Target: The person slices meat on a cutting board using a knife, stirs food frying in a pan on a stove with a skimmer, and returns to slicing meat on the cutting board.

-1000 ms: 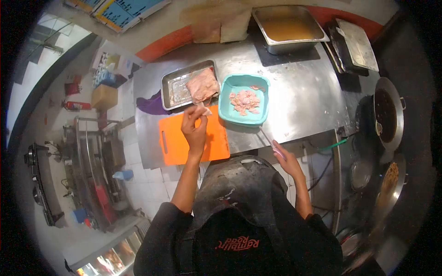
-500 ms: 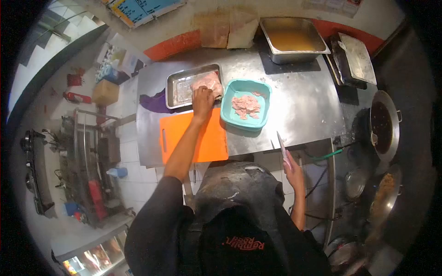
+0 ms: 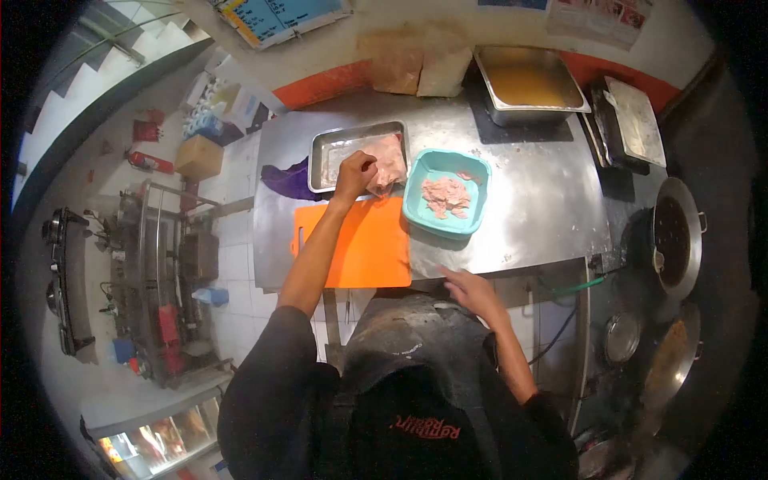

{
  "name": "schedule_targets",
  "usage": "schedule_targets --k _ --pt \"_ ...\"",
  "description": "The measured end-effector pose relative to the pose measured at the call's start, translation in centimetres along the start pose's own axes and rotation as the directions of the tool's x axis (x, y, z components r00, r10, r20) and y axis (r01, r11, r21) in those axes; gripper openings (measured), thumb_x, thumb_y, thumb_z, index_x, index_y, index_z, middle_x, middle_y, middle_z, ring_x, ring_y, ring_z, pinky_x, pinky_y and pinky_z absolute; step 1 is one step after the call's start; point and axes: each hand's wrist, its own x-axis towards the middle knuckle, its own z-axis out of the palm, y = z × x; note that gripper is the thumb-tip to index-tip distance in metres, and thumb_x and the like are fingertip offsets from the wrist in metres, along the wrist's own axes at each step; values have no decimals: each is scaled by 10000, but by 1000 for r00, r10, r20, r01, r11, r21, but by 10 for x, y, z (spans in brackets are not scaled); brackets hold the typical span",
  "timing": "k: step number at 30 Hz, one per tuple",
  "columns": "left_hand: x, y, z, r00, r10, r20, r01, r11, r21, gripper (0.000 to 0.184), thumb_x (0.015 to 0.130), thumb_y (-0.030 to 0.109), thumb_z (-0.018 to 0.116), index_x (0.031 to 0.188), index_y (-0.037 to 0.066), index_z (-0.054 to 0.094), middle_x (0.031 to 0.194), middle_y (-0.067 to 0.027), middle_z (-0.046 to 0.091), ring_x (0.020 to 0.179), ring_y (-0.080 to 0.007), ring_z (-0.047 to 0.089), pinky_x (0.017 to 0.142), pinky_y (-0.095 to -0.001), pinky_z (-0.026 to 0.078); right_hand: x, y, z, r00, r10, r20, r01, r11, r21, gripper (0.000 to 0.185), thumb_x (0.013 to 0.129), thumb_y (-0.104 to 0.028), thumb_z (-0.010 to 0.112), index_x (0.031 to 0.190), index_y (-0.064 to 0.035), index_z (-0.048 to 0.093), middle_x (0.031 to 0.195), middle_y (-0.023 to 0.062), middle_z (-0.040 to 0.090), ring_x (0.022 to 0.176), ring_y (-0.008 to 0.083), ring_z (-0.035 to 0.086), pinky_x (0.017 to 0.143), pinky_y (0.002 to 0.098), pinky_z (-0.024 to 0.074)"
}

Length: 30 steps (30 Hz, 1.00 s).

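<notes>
My left hand (image 3: 356,174) is closed at the left edge of a pale pink slab of meat (image 3: 389,160), thumb and fingers pinched together. The slab lies at the right end of a metal tray (image 3: 340,150), its lower end over the rim. Below the tray is an orange cutting board (image 3: 368,248) with nothing on it. A turquoise basin (image 3: 445,225) beside the board holds thin meat pieces (image 3: 446,197). My right hand (image 3: 474,294) is at the table's front edge, fingers closed round the knife; its blade is blurred and hard to make out.
A purple cloth (image 3: 290,180) lies left of the tray on the steel table (image 3: 544,196). A deep pan of brownish liquid (image 3: 532,112) and stacked trays (image 3: 636,124) stand at the back right. Two woks (image 3: 694,240) are at the far right.
My left hand first held a small piece above the board, then reached onto the slab, and is now at its left edge. My right hand has moved left, turning the knife from upright.
</notes>
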Motion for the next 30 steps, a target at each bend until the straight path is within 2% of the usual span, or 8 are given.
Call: schedule_targets --k 2,4,5,7,15,16,22,30 --pt "3 -5 -7 1000 8 3 -8 1000 4 122 825 35 720 937 -7 739 883 -132 710 760 -230 703 698 -320 552 48 -6 34 952 -228 -206 249 965 78 361 1002 -194 604 1362 -178 635 1017 167 665 943 395 658 808 447 513" --pt "3 -4 -12 998 39 51 -38 999 -10 128 831 30 710 950 -6 739 880 -132 709 764 -238 704 701 -327 555 108 -34 45 985 166 41 -169 910 378 337 962 -224 643 1289 -144 665 1084 185 652 992 376 651 841 462 521" --pt "2 -4 -15 998 45 50 -43 998 -42 129 834 30 707 954 -7 738 881 -129 705 759 -240 698 706 -330 551 126 -36 61 987 157 34 -158 915 371 337 962 -224 643 1289 -144 665 1084 185 652 992 376 651 841 462 521" --pt "-8 -4 -22 999 44 -12 -45 997 -67 122 843 34 703 954 -5 732 855 -123 689 739 -228 675 695 -327 538 157 -40 88 958 -237 -159 211 964 -164 370 943 -273 667 1229 -38 664 1215 219 629 1108 390 623 887 467 524" --pt "-123 -35 -74 962 -232 -146 218 970 -104 129 905 138 718 907 9 710 773 -98 674 686 -174 628 639 -326 502 263 -67 16 701 -485 -523 393 874 -284 549 856 -101 630 1368 48 501 1285 270 567 1253 467 503 1066 465 436" --pt "-138 -44 -80 948 -290 -130 279 956 -94 153 910 164 725 891 14 706 758 -100 673 671 -170 622 631 -329 499 246 -127 -34 889 -345 -301 254 919 -301 554 873 -106 614 1388 53 483 1306 287 552 1266 470 496 1079 473 424" --pt "-202 -62 -116 860 -395 -322 372 918 -134 136 886 178 757 901 42 753 766 -97 704 686 -169 663 635 -338 519 308 -151 -42 856 -398 -329 226 862 -455 458 880 -120 605 1302 32 513 1230 270 577 1196 450 531 1025 467 443" --pt "-234 -107 -127 788 -579 -208 467 783 -412 143 884 143 766 988 45 771 920 -96 763 743 -155 708 695 -288 567 349 -181 -59 878 -386 -282 186 819 -543 334 889 -138 594 1189 3 552 1129 249 609 1102 424 577 953 458 469"
